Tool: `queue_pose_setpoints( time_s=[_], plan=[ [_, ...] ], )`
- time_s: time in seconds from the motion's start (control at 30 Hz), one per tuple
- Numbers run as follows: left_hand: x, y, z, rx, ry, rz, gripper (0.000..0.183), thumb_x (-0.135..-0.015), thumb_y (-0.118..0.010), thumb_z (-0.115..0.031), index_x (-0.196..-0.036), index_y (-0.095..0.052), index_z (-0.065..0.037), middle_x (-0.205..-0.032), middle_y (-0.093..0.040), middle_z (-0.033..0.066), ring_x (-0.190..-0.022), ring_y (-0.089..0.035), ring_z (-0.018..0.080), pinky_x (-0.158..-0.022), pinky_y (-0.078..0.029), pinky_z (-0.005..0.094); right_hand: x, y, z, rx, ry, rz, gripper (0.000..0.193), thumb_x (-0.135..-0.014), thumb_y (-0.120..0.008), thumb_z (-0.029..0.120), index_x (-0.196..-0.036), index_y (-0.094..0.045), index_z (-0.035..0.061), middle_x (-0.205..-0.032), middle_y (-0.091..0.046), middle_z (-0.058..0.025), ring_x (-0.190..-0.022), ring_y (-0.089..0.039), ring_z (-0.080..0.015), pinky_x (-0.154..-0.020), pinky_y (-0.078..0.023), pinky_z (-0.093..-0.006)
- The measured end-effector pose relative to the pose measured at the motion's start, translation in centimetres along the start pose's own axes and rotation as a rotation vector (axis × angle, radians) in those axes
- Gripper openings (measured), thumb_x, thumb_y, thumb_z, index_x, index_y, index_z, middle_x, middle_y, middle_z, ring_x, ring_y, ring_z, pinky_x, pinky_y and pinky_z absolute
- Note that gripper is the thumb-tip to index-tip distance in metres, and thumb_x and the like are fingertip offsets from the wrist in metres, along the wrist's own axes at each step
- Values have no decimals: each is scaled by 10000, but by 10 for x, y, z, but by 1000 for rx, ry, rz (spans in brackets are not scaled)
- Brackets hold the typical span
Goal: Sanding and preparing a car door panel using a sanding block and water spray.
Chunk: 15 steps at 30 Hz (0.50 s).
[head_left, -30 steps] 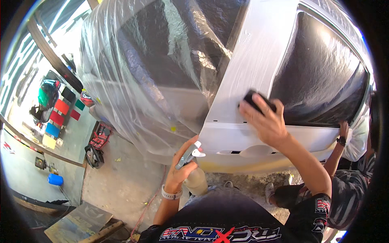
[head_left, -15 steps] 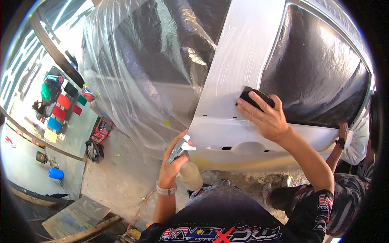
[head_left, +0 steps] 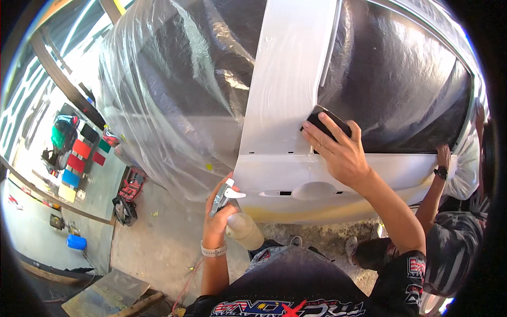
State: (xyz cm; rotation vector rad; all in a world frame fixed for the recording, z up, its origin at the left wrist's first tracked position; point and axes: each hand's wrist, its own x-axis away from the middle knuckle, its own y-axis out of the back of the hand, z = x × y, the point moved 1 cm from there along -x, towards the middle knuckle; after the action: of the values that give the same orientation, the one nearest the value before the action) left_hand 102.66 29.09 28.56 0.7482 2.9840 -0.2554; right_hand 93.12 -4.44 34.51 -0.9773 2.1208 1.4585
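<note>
While I am watching from a distance through the head camera, the right hand (head_left: pixel 338 153) is covering part of a black block (head_left: pixel 338 123), and the block's underside is facing the car, so I am not seeing the contact itself. Part of the spray bottle (head_left: pixel 245 231) is disappearing behind the left hand (head_left: pixel 214 224). A clear plastic sheet (head_left: pixel 158 116) is veiling the bodywork on the left, dark film (head_left: pixel 401 90) is masking the window, and the black lens rim is cutting off a co-worker (head_left: pixel 449 248), whose arm is reaching to the window's lower right corner.

On the right, the fingers (head_left: pixel 331 127) are gripping the black block from above, spreading across its top; it is sitting beneath them by the window's lower left corner, overlapping the right edge of the white pillar (head_left: pixel 285 79). On the left, the fingers are wrapping around the neck of the spray bottle, whose cloudy body is slanting below them, near the lower edge of the door (head_left: pixel 261 179).
</note>
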Motion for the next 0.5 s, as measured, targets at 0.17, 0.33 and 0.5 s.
queue_pose_setpoints(
  time_s=[0.17,0.33,0.5],
  plan=[
    [5,36,14,-24,76,30,801,-699,-608,29,-1498,-601,-27,-1117,-675,0,-1050,-622,106,-902,-505,256,20,55,39,-72,-288,28,546,-873,-581,8,-1403,-679,99,-1606,-524,-40,-1517,-414,-253,-1124,-283,-498],
    [1,52,3,-113,23,126,816,-701,-589,61,-1507,-603,-64,-1207,-677,45,-994,-623,111,-859,-487,225,115,57,122,-142,-772,102,689,-825,-531,-10,-1514,-533,12,-1648,-437,-195,-1512,-401,-409,-1164,-295,-548],
    [10,63,-5,-169,-8,157,644,-730,-583,61,-1365,-660,-12,-1245,-721,76,-882,-615,105,-769,-464,247,317,41,324,-129,-1559,528,763,-834,-540,18,-1591,-449,65,-1693,-355,-196,-1530,-366,-419,-1187,-273,-622]
  ],
)
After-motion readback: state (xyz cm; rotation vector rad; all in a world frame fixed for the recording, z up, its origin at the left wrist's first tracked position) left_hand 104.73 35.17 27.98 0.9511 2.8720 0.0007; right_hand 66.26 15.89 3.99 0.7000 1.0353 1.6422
